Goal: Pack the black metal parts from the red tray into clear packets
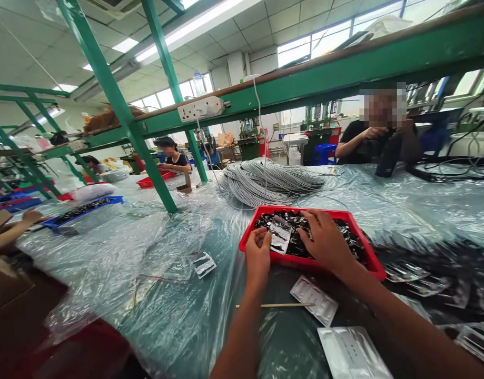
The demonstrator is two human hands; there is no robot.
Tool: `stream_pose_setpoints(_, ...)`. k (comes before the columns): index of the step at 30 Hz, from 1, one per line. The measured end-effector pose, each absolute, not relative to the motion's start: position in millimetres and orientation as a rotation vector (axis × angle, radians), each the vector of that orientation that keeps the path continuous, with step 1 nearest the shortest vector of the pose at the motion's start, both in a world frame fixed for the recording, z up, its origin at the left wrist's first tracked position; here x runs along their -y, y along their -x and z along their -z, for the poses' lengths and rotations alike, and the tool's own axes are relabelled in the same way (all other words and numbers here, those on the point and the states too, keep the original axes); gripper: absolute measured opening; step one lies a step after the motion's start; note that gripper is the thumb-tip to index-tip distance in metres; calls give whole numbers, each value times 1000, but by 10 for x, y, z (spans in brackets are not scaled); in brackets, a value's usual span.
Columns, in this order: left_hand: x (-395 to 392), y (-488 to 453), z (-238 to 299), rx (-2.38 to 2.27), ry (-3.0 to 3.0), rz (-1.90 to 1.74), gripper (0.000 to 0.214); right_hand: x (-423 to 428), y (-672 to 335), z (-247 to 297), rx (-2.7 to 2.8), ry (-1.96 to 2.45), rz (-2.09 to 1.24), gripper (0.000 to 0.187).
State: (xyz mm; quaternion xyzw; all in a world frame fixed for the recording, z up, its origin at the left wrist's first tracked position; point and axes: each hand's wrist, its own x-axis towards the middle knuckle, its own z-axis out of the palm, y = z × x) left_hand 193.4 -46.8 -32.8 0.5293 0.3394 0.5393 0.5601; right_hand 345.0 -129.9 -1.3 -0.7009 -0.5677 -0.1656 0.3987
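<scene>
- The left hand point(259, 246) is pinching a silver packet point(280, 235) over the red tray point(289, 262).
- The right hand point(324, 238) is extending over black parts point(298, 245), fingers standing apart, holding nothing visible.

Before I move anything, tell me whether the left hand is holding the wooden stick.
No, the left hand pinches a small packet over the red tray, while the wooden stick lies in front of the tray.

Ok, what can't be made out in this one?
In the head view:
Floor of the red tray: hidden by heaped black parts.
Whether the right hand grips anything: its own back hides this.
Nearest silver packet: print too small, end cut by bottom edge.
Count of packets piled at right: blurred.
</scene>
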Motion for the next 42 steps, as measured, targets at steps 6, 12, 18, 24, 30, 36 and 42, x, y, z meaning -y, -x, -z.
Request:
stream_pose_setpoints(6, 584, -1981, 257, -646, -1106, -1143, 47, 1346, -3230, -118, 1265, 1620, -473, 57)
stream_pose_setpoints(12, 583, -1954, 193, -594, -1254, -1045, 43, 1366, -3256, -200, 1136, 1447, -483, 59)
stream_pose_setpoints(18, 556, -1921, 182, -605, -1336, -1234, 44, 1291, -3239, -84, 931, 1142, -979, 42)
stream_pose_setpoints(24, 559, -1895, 161, -661, -1448, -1274, 34, 1295, -3227, -27, 1118, 1428, -686, 37)
stream_pose_setpoints(30, 615, -1874, 100, -604, -1584, -1217, 25, 1355, -3227, -94, 1582, 1501, -85, 26)
stream_pose_setpoints(36, 527, -1811, 84, -431, -1682, -1080, 25, 1372, -3290, -155, 1752, 1461, -238, 21)
stream_pose_setpoints(42, 275, -1675, 139, -990, -1690, -1386, 20, 1301, -3390, -56, 1505, 1561, -90, 25)
